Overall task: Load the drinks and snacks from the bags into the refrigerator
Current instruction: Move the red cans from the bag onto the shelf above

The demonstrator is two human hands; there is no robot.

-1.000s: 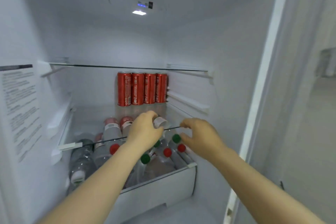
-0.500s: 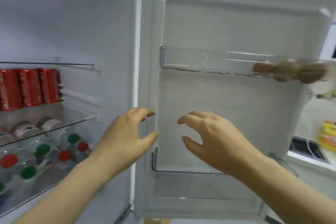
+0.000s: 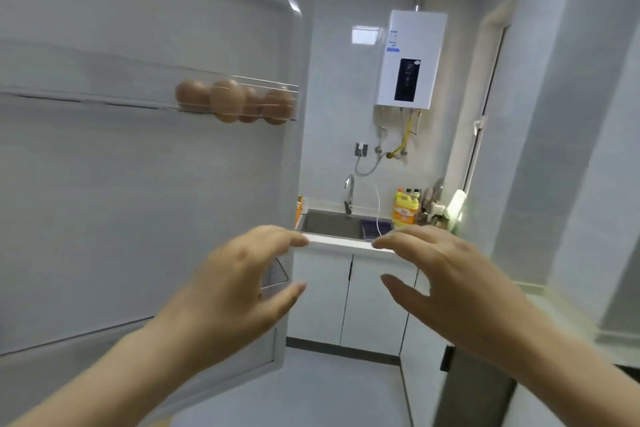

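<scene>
You are holding both hands up in front of you, apart from each other and touching nothing. Your left hand (image 3: 235, 291) is showing its fingers (image 3: 277, 236) relaxed and slightly curved, gripping nothing; your right hand (image 3: 450, 288) is the same, with its fingers (image 3: 398, 241) spread loosely and empty. The refrigerator door (image 3: 104, 218) is standing open on your left, and its door shelf (image 3: 104, 80) is carrying 4 brown eggs (image 3: 227, 100) at the outer end. Between your hands, the front edge of the counter (image 3: 339, 242) is showing, with the sink (image 3: 332, 224) set in it and the faucet (image 3: 349, 192) at its back edge. A yellow bottle (image 3: 405, 210) is standing near the back right corner of the counter. A water heater (image 3: 410, 59) is hanging on the wall above.
</scene>
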